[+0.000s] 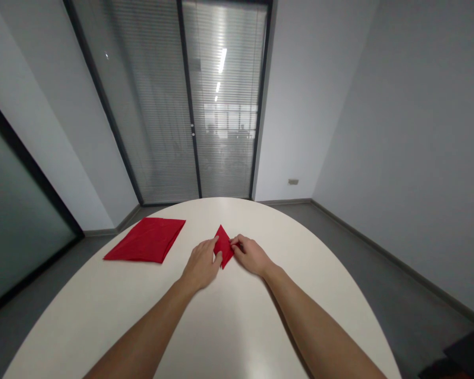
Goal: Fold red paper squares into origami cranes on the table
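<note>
A small piece of red folded cloth [223,246], diamond-shaped, lies on the pale table between my two hands. Over its left edge rests my left hand [203,263], its fingers stretched out and the thumb apart, touching the cloth. My right hand [250,254] has its fingertips pinched together at the cloth's right corner, which they partly hide. To the left, apart from both hands, a larger red folded cloth [146,240] lies flat with slight creases and layered edges on its right side.
The round white table [237,326] has a curved edge. Beyond it stand a glass partition with blinds [227,158] and grey-white walls. A wall socket [293,182] sits low at the back. A dark object [468,350] shows at the lower right.
</note>
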Motion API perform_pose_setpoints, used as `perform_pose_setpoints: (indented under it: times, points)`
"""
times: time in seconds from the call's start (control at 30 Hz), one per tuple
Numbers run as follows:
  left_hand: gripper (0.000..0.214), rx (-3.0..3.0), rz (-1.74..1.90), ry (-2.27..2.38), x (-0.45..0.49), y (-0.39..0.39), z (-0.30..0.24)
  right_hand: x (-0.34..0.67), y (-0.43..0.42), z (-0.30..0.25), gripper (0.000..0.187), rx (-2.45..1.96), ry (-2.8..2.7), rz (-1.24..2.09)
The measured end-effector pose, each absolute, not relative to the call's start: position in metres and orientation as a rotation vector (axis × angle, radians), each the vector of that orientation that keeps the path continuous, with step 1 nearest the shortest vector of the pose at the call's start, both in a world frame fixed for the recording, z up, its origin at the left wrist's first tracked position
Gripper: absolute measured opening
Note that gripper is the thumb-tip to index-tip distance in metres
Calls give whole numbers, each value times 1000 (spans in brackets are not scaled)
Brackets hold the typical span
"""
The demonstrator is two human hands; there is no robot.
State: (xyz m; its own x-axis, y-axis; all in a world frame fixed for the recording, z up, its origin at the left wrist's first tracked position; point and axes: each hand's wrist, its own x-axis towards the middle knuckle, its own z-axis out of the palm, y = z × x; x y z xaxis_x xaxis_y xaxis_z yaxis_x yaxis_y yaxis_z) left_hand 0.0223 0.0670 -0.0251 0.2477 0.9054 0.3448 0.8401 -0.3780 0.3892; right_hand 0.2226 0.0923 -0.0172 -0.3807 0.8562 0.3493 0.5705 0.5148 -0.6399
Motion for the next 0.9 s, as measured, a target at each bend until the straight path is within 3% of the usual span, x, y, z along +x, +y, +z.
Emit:
perform_pose_setpoints:
  times: [0.5,0.9]
  points:
    - [63,2133,889,1718,21,74,-28,224,91,-17,14,-1237,-2077,547]
    - [53,2035,972,1681,20,74,-25,224,91,-19,14,-1269,-2059,521]
